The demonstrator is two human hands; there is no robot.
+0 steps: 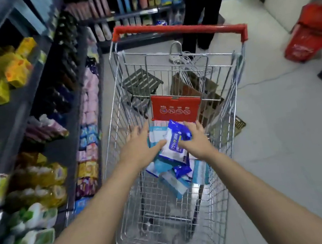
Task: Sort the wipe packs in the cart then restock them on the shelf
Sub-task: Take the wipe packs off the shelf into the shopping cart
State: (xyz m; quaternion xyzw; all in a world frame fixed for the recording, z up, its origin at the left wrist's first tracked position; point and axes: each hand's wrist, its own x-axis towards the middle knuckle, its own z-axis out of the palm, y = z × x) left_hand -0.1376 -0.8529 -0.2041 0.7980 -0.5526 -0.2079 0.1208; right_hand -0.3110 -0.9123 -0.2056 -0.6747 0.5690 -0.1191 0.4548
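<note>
A wire shopping cart with a red handle stands in the aisle in front of me. Several wipe packs lie in its basket, blue-and-white and teal ones. Both my arms reach into the cart. My right hand and my left hand hold a blue-and-white wipe pack between them, above the pile. My left thumb lies on its left edge and my right thumb on its face. A teal pack shows under my left fingers.
Shelves full of packaged goods run along the left of the cart. A person in dark trousers stands beyond the cart handle. Red baskets sit at the right. A folding stool and brown bags lie past the cart.
</note>
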